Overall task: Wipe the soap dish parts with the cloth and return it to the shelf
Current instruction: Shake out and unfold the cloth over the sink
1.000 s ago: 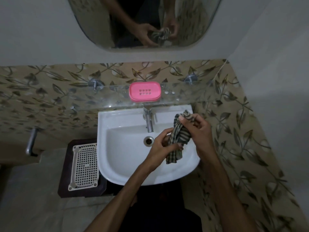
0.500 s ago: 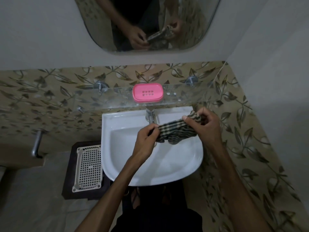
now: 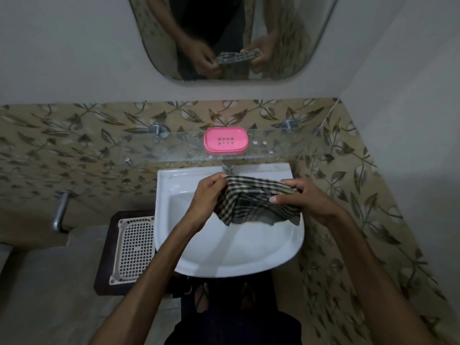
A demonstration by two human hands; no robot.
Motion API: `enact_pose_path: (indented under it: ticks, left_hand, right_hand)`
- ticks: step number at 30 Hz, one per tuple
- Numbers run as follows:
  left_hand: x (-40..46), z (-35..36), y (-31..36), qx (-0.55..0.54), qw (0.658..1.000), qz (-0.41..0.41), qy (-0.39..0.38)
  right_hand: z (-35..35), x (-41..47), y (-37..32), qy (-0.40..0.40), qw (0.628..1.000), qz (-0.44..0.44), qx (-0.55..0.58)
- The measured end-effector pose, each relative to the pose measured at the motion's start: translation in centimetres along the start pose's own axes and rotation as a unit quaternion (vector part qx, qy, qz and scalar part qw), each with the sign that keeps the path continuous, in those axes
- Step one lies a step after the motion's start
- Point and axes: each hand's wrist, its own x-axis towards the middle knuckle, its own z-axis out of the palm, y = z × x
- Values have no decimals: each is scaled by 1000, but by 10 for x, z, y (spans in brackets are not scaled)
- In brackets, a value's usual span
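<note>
Holding a checked cloth (image 3: pixel 256 202) stretched over the white washbasin (image 3: pixel 231 255): left hand (image 3: pixel 209 195) pinches its left end with curled fingers, right hand (image 3: pixel 308 200) grips the right end, thumb on top, fingers curled behind. Cloth sags between them, lower edge hanging free. Pink soap dish (image 3: pixel 226 140) sits assembled on the glass shelf (image 3: pixel 286 148) above the basin, well apart from both hands.

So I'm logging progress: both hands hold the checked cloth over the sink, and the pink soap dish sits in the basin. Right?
Not quite. The head view shows the pink soap dish on the glass shelf above the sink, not in the basin. The left hand and right hand do hold the checked cloth over it.
</note>
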Motion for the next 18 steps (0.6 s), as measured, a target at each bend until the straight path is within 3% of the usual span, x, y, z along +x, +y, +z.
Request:
enact_pose_path:
  ticks: [5, 8, 11, 14, 16, 18]
  left_hand:
    - [-7, -11, -2, 31, 998, 29, -38]
    - [-5, -18, 4, 70, 996, 52, -21]
    - [5, -23, 12, 81, 995, 52, 12]
    - [18, -27, 12, -21, 997, -68, 19]
    - [20, -32, 6, -149, 972, -182, -4]
    - [12, -40, -7, -245, 940, -230, -66]
  right_hand:
    - [6, -6, -5, 3, 993, -94, -70]
    - [5, -5, -8, 16, 990, -119, -70]
    - [2, 2, -8, 26, 997, -58, 33]
    - [8, 5, -7, -12, 986, 18, 162]
    - [12, 6, -4, -9, 980, 25, 198]
    - [16, 5, -2, -5, 974, 33, 222]
